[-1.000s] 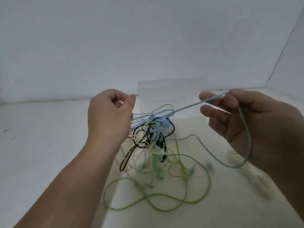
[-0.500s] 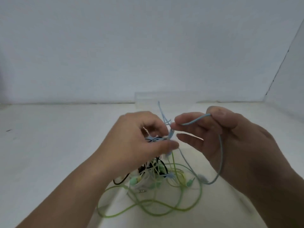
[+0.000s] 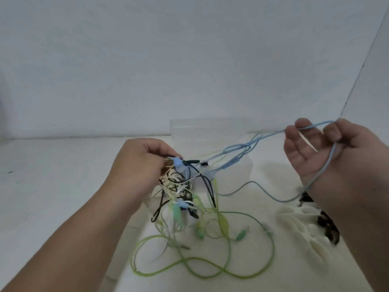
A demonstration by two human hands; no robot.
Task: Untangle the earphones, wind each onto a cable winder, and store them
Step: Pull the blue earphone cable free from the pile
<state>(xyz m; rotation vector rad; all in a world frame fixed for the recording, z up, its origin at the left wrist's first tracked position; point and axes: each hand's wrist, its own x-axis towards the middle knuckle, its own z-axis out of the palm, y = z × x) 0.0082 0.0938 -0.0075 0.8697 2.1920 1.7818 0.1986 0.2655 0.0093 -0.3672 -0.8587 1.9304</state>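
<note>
The left hand (image 3: 139, 165) is gripping the tangle of earphones (image 3: 181, 186) up off the table (image 3: 52, 186). Its fingers (image 3: 157, 151) are curling in and pinching the knot right at a light blue plastic piece (image 3: 177, 163). Black, white, pale yellow and green strands are hanging below that grip, with small green and blue ends dangling just above the table.

Over on the right, the right hand (image 3: 320, 161) is holding the blue cable (image 3: 237, 148) high. Thumb and forefinger are pinching it while the other fingers are lying loosely spread, palm facing in. The blue cable is running fairly taut from the knot out to that pinch, with several blue strands bunching together midway. Past the pinch it is draping down across the palm and wrist, then looping low to the left near the table.

A long green cable (image 3: 189, 260) is lying in wide loops on the near part of the table. A clear plastic box (image 3: 210, 127) is sitting at the far side, behind the tangle. Pale cable winders (image 3: 303, 230) are lying at the right, partly under the right forearm, with dark pieces (image 3: 328, 228) beside them, too blurred to identify.
</note>
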